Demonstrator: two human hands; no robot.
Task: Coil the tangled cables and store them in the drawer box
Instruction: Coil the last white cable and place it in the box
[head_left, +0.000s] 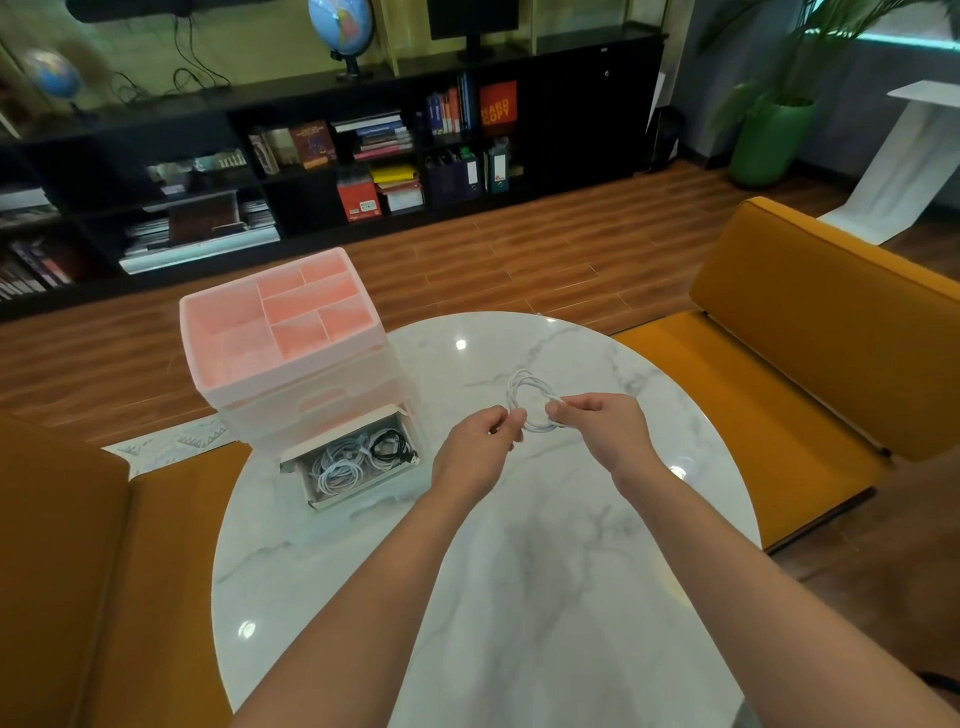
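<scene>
Head camera view, looking down at a round white marble table (519, 597) with two bare forearms reaching out over it. Both hands meet above the middle of the table, holding one white cable (532, 400) wound into a small loose coil. The left hand (475, 447) pinches the coil's near left edge between thumb and fingertips, the other fingers curled in. The right hand (597, 428) pinches the coil's right side the same way, closed tight on the strands. The coil hangs between the two hands, its far loops rising beyond the fingers; whether it touches the table cannot be told.

Left of the hands, on the table's left edge, stands a translucent drawer box (291, 364) whose top tray is split into pinkish compartments. Its bottom drawer (358, 467) is pulled out toward the viewer. Inside the drawer lie several coiled white cables (337, 465) on the left and a coiled black cable (387, 447) on the right, touching one another.

Mustard-yellow seats (810, 332) flank the table on both sides. Beyond the table run a wooden floor and a low black bookshelf (332, 156).
</scene>
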